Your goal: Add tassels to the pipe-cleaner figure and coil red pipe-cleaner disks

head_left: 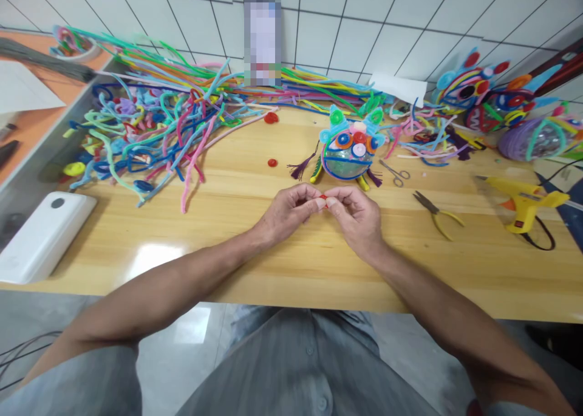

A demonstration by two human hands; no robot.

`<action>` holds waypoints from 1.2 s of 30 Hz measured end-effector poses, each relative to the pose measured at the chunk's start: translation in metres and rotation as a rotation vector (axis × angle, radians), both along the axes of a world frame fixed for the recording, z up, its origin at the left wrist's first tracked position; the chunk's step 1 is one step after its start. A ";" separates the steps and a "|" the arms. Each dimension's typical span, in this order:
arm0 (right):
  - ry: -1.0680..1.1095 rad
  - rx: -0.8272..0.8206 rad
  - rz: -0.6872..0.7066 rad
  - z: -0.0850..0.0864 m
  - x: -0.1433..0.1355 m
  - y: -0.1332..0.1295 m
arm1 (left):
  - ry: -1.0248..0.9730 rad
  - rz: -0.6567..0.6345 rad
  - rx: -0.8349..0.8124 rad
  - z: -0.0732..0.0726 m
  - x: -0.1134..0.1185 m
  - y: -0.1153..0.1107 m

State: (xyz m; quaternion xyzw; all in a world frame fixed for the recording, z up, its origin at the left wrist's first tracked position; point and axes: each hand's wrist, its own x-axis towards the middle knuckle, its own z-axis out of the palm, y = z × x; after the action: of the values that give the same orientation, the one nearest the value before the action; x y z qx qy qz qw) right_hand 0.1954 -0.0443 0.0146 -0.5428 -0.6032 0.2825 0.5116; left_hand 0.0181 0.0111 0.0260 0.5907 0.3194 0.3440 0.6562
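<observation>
My left hand (296,206) and my right hand (355,215) meet above the wooden table, both closed in a pinch. Between their fingertips is a small red pipe cleaner piece (323,201), mostly covered by the thumbs. Just behind the hands stands a lantern-like animal head (348,152), a clear ball trimmed with coloured pipe cleaners, with blue ears, coiled eyes and purple tassels. Two red pipe cleaner coils, a larger one (271,118) and a smaller one (272,163), lie on the table to its left.
Loose pipe cleaners (150,130) heap at the left, beside a white power bank (48,237). Scissors (397,174), yellow-handled pliers (437,214) and a yellow glue gun (523,203) lie at the right. More decorated heads (531,139) stand at the back right. A blurred phone-like panel (263,39) leans on the tiled wall.
</observation>
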 end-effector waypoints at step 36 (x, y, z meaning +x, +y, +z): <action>0.027 -0.085 0.010 0.001 -0.003 -0.001 | 0.228 -0.030 0.184 0.010 -0.005 -0.007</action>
State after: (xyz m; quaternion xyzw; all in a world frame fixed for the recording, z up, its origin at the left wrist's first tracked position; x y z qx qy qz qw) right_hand 0.1927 -0.0451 0.0158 -0.5571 -0.5864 0.3177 0.4948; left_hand 0.0129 0.0043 0.0363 0.6882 0.3500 0.2926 0.5641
